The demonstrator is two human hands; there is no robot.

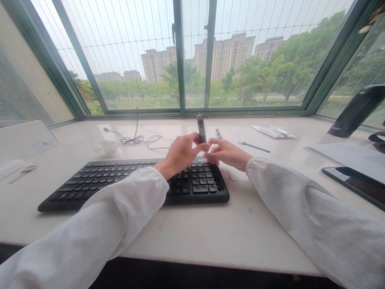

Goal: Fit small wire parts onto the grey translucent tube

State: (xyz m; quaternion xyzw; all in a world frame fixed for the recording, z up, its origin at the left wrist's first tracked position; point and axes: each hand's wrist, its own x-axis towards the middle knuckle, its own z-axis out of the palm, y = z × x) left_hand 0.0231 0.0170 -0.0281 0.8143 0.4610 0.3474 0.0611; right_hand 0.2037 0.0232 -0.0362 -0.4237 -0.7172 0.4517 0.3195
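Note:
A black keyboard [120, 180] lies on the pale countertop. Over its number pad, my left hand [183, 154] is closed around a dark, slim stick-shaped tool [202, 127], held nearly upright with its top pointing toward the window. Close to the tool's lower end, my right hand [227, 153] has thumb and fingers pinched together; what they grip is too small to make out. At the keyboard's lower right corner, one key spot [219, 186] looks different from the keys around it, like a socket without its cap.
A coiled black cable [132, 139] lies behind the keyboard. Further right are a small grey piece [218, 133], a blue stick [255, 147], a plastic packet [272, 131], paper [349, 156], and a phone [357, 184]. A white box [27, 138] stands left, near a small brush [23, 174].

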